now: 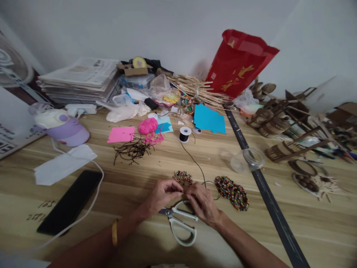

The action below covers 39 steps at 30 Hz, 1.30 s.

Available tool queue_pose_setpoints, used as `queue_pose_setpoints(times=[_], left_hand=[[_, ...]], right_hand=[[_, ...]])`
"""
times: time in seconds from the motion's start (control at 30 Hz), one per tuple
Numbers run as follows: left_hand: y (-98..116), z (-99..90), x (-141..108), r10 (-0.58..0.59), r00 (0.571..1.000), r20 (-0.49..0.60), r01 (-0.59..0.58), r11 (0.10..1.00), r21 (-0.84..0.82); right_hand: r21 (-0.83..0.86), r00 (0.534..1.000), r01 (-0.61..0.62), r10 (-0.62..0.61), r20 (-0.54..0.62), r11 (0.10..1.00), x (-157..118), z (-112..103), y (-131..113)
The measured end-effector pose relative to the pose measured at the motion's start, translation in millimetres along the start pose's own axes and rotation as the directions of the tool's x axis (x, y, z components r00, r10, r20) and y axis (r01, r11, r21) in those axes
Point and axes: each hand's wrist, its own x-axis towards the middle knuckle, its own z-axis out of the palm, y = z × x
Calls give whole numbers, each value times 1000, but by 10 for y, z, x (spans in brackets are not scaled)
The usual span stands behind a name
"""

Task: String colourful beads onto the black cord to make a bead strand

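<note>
My left hand (164, 195) is closed in a pinch, its fingertips meeting those of my right hand; whatever tiny dark thing lies between them is too small to name. My right hand (205, 204) has its fingers pressed together on a thin black cord (198, 166), which runs down to it from a white-flanged spool (184, 134). Just beyond the fingertips lies a small heap of loose multicoloured beads (182, 176). Right of my right hand is a coiled string of similar beads (232, 193). White-handled scissors (182, 230) lie below both hands, partly covered by the right.
Cut black cords (133, 149), pink yarn (147, 126) and pink paper (121, 134) lie left of the spool. A clear round container (247, 160) stands to the right. A phone (71, 201) and white cable (96, 190) are at left. Newspapers (78, 80) and a red bag (237, 65) stand behind.
</note>
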Motion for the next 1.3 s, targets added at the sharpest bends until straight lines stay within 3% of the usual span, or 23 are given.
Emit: queue_pose_setpoints(times=[1.3], left_hand=[[16, -1, 5, -5, 1000, 5, 5, 1000, 12]], right_hand=[[2, 999, -21, 21, 30, 1000, 12, -11, -26]])
